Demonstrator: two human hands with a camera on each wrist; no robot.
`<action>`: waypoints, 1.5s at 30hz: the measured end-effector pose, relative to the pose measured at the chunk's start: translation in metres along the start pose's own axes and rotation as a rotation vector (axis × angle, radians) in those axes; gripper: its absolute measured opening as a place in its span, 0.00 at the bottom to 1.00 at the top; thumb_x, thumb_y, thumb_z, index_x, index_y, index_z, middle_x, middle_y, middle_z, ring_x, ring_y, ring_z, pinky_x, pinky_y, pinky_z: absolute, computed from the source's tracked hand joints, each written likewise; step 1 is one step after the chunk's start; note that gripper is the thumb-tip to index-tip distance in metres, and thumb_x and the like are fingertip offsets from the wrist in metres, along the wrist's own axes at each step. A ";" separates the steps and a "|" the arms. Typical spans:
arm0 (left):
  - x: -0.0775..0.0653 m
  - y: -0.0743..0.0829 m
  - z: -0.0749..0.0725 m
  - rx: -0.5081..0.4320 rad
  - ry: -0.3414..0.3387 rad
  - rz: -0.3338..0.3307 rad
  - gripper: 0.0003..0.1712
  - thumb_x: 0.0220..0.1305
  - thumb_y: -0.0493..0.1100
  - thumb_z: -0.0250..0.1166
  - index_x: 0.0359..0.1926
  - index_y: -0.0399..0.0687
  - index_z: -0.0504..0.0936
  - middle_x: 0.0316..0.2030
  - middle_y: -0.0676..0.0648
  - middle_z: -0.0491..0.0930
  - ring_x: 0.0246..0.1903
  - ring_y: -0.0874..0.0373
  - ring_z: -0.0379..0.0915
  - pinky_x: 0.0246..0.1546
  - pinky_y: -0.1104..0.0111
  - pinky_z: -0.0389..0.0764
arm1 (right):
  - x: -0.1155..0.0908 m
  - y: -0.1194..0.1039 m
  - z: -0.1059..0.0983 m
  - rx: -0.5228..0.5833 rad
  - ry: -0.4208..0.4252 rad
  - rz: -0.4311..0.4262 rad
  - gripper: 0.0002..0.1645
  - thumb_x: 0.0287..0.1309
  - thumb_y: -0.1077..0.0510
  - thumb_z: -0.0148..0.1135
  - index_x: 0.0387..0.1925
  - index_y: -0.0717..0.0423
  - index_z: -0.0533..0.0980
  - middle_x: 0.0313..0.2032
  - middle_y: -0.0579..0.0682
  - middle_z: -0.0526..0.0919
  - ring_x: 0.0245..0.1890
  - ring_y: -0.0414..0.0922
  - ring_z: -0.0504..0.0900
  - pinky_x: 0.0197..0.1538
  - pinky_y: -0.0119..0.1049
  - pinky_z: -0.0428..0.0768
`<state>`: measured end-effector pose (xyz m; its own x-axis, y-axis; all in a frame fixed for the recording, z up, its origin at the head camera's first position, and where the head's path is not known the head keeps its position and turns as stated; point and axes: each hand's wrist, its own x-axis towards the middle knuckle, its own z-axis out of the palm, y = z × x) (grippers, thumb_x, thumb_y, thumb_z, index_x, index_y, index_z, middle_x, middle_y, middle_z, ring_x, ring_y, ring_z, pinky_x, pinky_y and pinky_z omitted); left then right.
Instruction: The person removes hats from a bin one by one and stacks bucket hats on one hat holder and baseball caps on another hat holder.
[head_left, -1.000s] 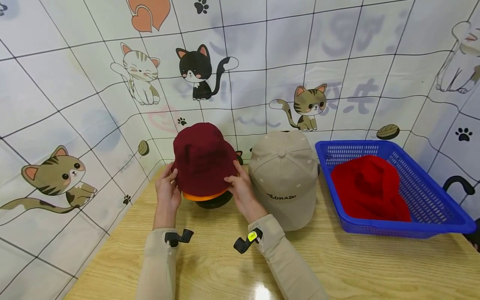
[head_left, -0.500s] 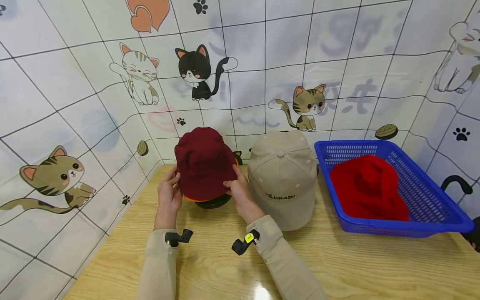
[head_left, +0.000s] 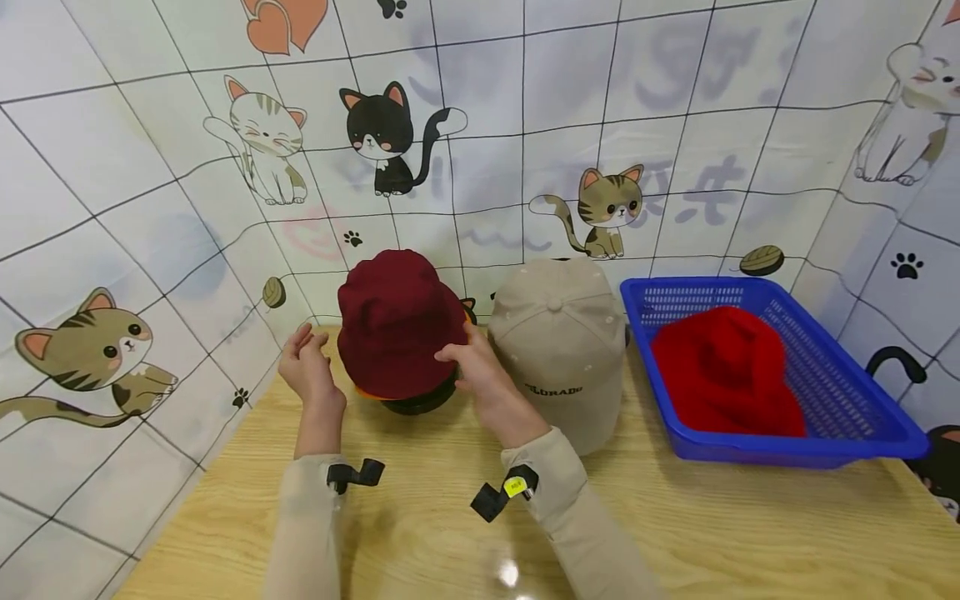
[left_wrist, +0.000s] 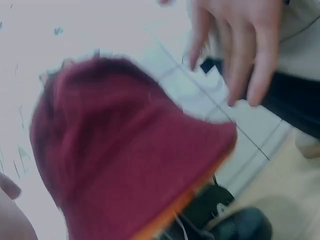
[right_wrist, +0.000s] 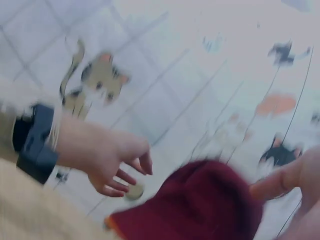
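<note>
A maroon bucket hat (head_left: 397, 325) with an orange underside sits on a round black stand (head_left: 420, 402). Its crown is slightly dented. To its left my left hand (head_left: 309, 367) is off the fabric, with fingers loosely bent and holding nothing. At the hat's right side is my right hand (head_left: 483, 375); its thumb overlaps the brim in the head view. In the left wrist view, the right hand's fingers (left_wrist: 240, 60) hang extended, apart from the hat. Both wrist views are blurred.
A beige baseball cap (head_left: 558, 333) with dark lettering stands close to the right hand. Farther right, a blue plastic basket (head_left: 757, 446) holds a red hat (head_left: 723, 375). Cat-print sheeting (head_left: 495, 100) covers the walls behind the wooden table (head_left: 420, 517).
Both hands held the brim earlier, and the hat was lowered and straightened a little. Since then the left hand has let go and moved left; the right hand has loosened.
</note>
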<state>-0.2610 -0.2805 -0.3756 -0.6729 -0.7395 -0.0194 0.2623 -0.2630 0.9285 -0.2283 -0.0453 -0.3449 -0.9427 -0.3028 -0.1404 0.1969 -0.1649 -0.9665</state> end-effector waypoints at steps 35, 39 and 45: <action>-0.335 -0.071 0.156 0.392 -1.284 0.175 0.15 0.70 0.50 0.65 0.56 0.60 0.80 0.54 0.60 0.79 0.55 0.67 0.77 0.55 0.75 0.82 | -0.134 -0.067 -0.358 -0.873 0.323 -0.043 0.35 0.82 0.48 0.40 0.70 0.77 0.61 0.55 0.70 0.82 0.50 0.48 0.88 0.49 0.38 0.89; -0.343 -0.079 0.175 0.386 -1.235 0.021 0.18 0.69 0.50 0.67 0.58 0.61 0.79 0.58 0.63 0.77 0.62 0.60 0.74 0.60 0.71 0.79 | -0.128 -0.058 -0.371 -0.888 0.337 0.048 0.39 0.81 0.46 0.41 0.72 0.79 0.55 0.67 0.82 0.63 0.66 0.74 0.69 0.56 0.55 0.86; -0.349 -0.088 0.196 0.377 -1.157 -0.098 0.24 0.68 0.49 0.68 0.63 0.60 0.73 0.64 0.60 0.75 0.67 0.54 0.70 0.65 0.63 0.77 | -0.118 -0.044 -0.378 -0.829 0.412 0.163 0.56 0.76 0.40 0.49 0.74 0.84 0.39 0.65 0.82 0.61 0.64 0.73 0.70 0.53 0.55 0.87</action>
<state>-0.1846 0.1219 -0.3780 -0.9477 0.3119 0.0674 0.0878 0.0518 0.9948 -0.2272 0.3527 -0.3671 -0.9726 0.1192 -0.1993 0.2298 0.6197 -0.7504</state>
